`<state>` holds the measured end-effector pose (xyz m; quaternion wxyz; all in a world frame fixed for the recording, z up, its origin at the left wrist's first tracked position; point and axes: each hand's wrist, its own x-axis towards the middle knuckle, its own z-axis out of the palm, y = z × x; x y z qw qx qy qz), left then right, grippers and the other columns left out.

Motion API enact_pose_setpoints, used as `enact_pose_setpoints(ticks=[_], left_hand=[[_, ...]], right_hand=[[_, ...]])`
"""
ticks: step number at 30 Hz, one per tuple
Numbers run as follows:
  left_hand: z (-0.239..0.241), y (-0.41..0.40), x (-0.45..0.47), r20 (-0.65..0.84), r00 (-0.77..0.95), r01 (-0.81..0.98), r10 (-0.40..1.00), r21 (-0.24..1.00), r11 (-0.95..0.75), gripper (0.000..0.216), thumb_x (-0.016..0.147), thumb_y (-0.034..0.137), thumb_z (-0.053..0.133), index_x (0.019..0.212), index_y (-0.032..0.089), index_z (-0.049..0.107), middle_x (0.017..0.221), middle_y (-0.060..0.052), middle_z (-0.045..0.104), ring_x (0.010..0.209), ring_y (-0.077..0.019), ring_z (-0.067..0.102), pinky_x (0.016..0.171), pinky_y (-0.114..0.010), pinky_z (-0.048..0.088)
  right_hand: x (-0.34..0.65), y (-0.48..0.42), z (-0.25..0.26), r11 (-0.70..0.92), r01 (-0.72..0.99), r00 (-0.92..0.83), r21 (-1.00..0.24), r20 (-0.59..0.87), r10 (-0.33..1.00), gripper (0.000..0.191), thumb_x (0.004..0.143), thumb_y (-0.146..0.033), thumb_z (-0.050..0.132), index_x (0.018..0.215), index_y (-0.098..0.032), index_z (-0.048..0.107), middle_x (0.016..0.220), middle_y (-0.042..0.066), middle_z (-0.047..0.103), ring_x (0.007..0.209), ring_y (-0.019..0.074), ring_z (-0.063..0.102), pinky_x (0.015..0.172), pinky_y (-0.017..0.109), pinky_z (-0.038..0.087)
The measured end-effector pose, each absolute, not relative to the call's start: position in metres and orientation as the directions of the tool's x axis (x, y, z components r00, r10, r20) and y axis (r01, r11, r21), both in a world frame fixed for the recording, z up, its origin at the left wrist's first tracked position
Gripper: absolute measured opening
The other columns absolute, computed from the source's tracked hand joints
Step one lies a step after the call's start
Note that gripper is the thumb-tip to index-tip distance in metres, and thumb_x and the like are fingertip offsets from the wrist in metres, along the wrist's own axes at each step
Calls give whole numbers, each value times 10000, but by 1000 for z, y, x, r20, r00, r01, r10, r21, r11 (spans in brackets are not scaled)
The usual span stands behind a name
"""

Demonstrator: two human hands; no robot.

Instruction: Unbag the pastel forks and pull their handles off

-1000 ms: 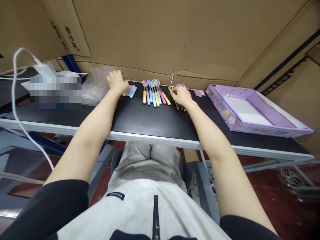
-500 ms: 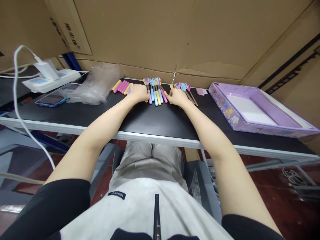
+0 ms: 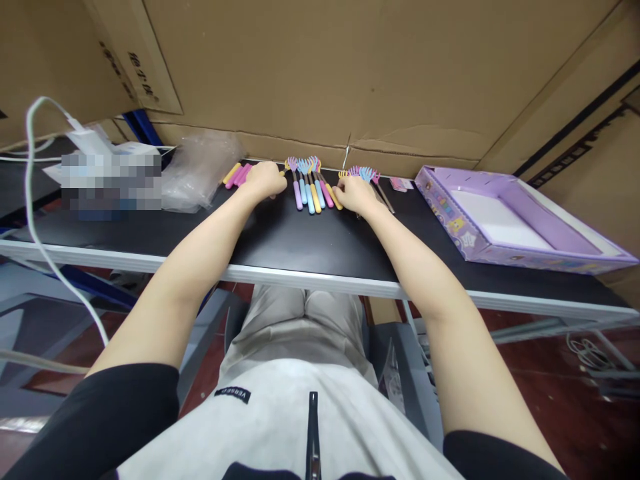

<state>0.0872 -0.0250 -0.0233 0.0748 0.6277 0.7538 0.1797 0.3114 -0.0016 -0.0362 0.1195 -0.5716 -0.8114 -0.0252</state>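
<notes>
L hand & R hand curled, touching forks.

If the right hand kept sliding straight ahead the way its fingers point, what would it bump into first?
The right hand points away from the person and a little left. It would likely first meet the small forks with bare metal handles already at its fingertips, then the cardboard wall behind the table. Depth is hard to judge here.

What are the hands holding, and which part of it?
It cannot be told for sure. The left hand rests on loose coloured handles; the right hand touches the middle row of forks at its yellow handle. No clear grip shows.
</notes>
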Motion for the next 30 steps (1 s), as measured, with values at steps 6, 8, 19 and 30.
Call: enact_pose_setpoints(ticks=[6,8,19,30], left_hand=[[-21,-27,78,328,-253,921,910,369,124,584,802,305,666,1335,74,612,1203,-270,707,1245,-456,597,1057,-545,430],[-16,-33,80,371,-263,937,891,319,143,630,850,272,635,1428,52,517,1225,-258,706,1254,-421,602,1112,-545,358],[-8,-46,88,604,-56,912,795,355,-206,345,1046,367,378,1321,198,500,1165,-149,708,1188,-370,631,1144,-547,263],[-39,-34,115,572,351,821,741,194,-538,331,1050,397,398,1219,178,579,969,-145,709,989,-321,679,922,-405,484]], right_hand=[[314,-2,-33,368,925,-332,-96,265,905,371,1005,-261,452,1140,-106,761,1202,200,735,1147,321,671,985,420,506],[314,-3,-32,364,926,-328,-97,270,906,373,1009,-258,445,1145,-104,756,1214,202,730,1159,327,667,995,425,497],[308,0,-31,449,736,-237,-507,427,872,455,1051,-522,466,1220,-152,670,1061,121,734,1000,221,679,903,328,507],[288,-20,-14,410,36,-152,-911,400,904,608,838,-814,610,923,-212,599,623,-59,468,484,68,443,438,193,352]])
